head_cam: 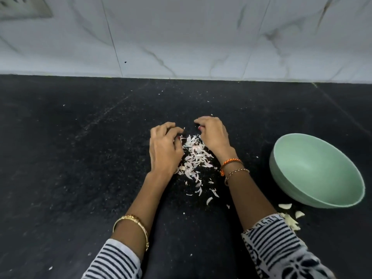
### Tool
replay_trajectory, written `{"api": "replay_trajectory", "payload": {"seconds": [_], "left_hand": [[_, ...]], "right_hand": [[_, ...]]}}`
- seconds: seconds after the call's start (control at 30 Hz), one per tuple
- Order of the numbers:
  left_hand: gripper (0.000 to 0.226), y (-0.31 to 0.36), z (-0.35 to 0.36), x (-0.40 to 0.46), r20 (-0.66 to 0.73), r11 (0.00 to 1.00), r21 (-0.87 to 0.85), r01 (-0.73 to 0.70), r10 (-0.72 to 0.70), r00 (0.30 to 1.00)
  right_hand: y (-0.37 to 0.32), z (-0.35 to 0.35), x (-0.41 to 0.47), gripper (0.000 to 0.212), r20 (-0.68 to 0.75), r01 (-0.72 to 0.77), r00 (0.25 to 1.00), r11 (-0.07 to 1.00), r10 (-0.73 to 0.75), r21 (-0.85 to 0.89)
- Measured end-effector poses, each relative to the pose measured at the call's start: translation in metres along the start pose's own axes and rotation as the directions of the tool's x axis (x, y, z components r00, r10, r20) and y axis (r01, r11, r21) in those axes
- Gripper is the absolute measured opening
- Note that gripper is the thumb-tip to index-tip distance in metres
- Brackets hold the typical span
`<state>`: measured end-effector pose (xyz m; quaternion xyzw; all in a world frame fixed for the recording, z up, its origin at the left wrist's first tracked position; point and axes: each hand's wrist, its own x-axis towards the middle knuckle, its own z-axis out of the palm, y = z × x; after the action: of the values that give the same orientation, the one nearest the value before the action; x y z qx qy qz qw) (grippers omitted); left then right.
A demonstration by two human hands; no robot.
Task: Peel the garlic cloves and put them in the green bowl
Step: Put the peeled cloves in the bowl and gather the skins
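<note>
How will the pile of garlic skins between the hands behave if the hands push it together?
The garlic skins look thin and papery, so probably very light and floppy. Stray flakes already lie across the black counter, so they would likely scatter rather than slide as one heap.

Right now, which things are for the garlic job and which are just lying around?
For the job:
green bowl
pile of garlic skins between the hands
left hand, right hand
pale garlic pieces beside the bowl

Just there:
black counter
marble wall
wall socket
</note>
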<state>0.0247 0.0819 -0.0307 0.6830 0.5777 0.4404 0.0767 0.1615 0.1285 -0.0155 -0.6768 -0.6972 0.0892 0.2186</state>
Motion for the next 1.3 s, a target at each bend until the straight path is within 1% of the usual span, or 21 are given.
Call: {"api": "replay_trajectory", "payload": {"seconds": [0.1,0.2,0.33,0.43,0.47,0.53,0.6,0.67,0.7,0.73,0.77,0.8,0.83,0.87,0.9,0.97,1.0,1.07,1.17,1.23,1.3], "left_hand": [[0.022,0.001,-0.001,-0.001,0.003,1.0,-0.019,-0.002,0.002,1.0],[0.02,0.002,-0.003,-0.002,0.016,0.999,-0.032,0.019,-0.019,1.0],[0.023,0.001,-0.01,-0.001,0.062,0.991,-0.053,0.122,-0.119,0.991],[0.027,0.001,-0.017,0.0,0.096,0.954,-0.156,0.258,-0.245,0.965],[0.029,0.001,-0.017,0.0,0.121,0.931,-0.204,0.302,-0.282,0.952],[0.034,0.005,-0.017,0.0,0.169,0.896,-0.268,0.354,-0.318,0.933],[0.038,0.007,-0.017,-0.002,0.205,0.89,-0.29,0.353,-0.302,0.931],[0.039,0.009,-0.017,-0.003,0.24,0.879,-0.319,0.354,-0.287,0.927],[0.039,0.01,-0.017,-0.003,0.251,0.861,-0.352,0.367,-0.291,0.923],[0.039,0.012,-0.018,-0.004,0.254,0.829,-0.405,0.385,-0.303,0.919],[0.038,0.013,-0.019,-0.004,0.246,0.783,-0.472,0.405,-0.325,0.913],[0.038,0.014,-0.02,-0.004,0.231,0.733,-0.532,0.424,-0.357,0.905],[0.038,0.014,-0.021,-0.004,0.207,0.697,-0.57,0.435,-0.391,0.897],[0.038,0.012,-0.022,-0.003,0.18,0.684,-0.582,0.439,-0.418,0.89],[0.038,0.01,-0.022,-0.002,0.152,0.693,-0.569,0.442,-0.44,0.885],[0.037,0.006,-0.024,-0.004,0.105,0.723,-0.525,0.449,-0.469,0.877],[0.036,0.003,-0.026,-0.006,0.087,0.728,-0.516,0.452,-0.48,0.873],[0.036,-0.001,-0.029,-0.01,0.05,0.729,-0.517,0.449,-0.499,0.865],[0.033,-0.003,-0.033,-0.015,0.009,0.742,-0.516,0.428,-0.494,0.869],[0.03,-0.004,-0.034,-0.018,-0.001,0.745,-0.519,0.42,-0.492,0.871],[0.028,-0.003,-0.033,-0.017,-0.015,0.753,-0.521,0.402,-0.479,0.878]], "right_hand": [[-0.002,-0.002,-0.003,0.019,-0.085,-0.062,0.994,0.998,0.063,0.014],[-0.002,-0.004,-0.009,0.014,-0.092,-0.103,0.99,0.994,0.106,0.042],[0.005,-0.007,-0.02,0.019,-0.105,-0.153,0.979,0.973,0.173,0.173],[0.013,-0.013,-0.035,0.026,-0.134,-0.179,0.967,0.954,0.216,0.241],[0.014,-0.015,-0.041,0.029,-0.122,-0.185,0.967,0.947,0.223,0.262],[0.011,-0.017,-0.051,0.039,-0.035,-0.185,0.979,0.947,0.201,0.263],[0.002,-0.014,-0.062,0.048,0.079,-0.146,0.988,0.971,0.133,0.191],[-0.01,-0.01,-0.072,0.048,0.164,-0.074,0.985,0.984,0.046,0.165],[-0.014,-0.009,-0.075,0.047,0.189,-0.052,0.982,0.975,0.011,0.217],[-0.019,-0.01,-0.079,0.045,0.196,-0.055,0.981,0.944,-0.01,0.324],[-0.023,-0.013,-0.084,0.043,0.182,-0.084,0.983,0.888,0.001,0.452],[-0.025,-0.017,-0.087,0.041,0.142,-0.119,0.989,0.82,0.047,0.56],[-0.026,-0.022,-0.091,0.039,0.08,-0.141,0.99,0.768,0.116,0.625],[-0.024,-0.026,-0.093,0.038,0.019,-0.152,0.983,0.762,0.181,0.63],[-0.02,-0.029,-0.096,0.039,-0.021,-0.174,0.974,0.801,0.226,0.572],[-0.011,-0.031,-0.104,0.046,-0.003,-0.247,0.964,0.904,0.265,0.35],[-0.008,-0.031,-0.11,0.051,0.036,-0.278,0.96,0.931,0.277,0.237],[-0.005,-0.027,-0.126,0.063,0.076,-0.314,0.948,0.946,0.308,0.083],[-0.012,-0.024,-0.152,0.083,0.1,-0.353,0.931,0.936,0.351,-0.006],[-0.024,-0.018,-0.164,0.094,0.133,-0.344,0.927,0.937,0.35,-0.064],[-0.039,-0.01,-0.165,0.101,0.124,-0.322,0.936,0.943,0.33,-0.083]]}}
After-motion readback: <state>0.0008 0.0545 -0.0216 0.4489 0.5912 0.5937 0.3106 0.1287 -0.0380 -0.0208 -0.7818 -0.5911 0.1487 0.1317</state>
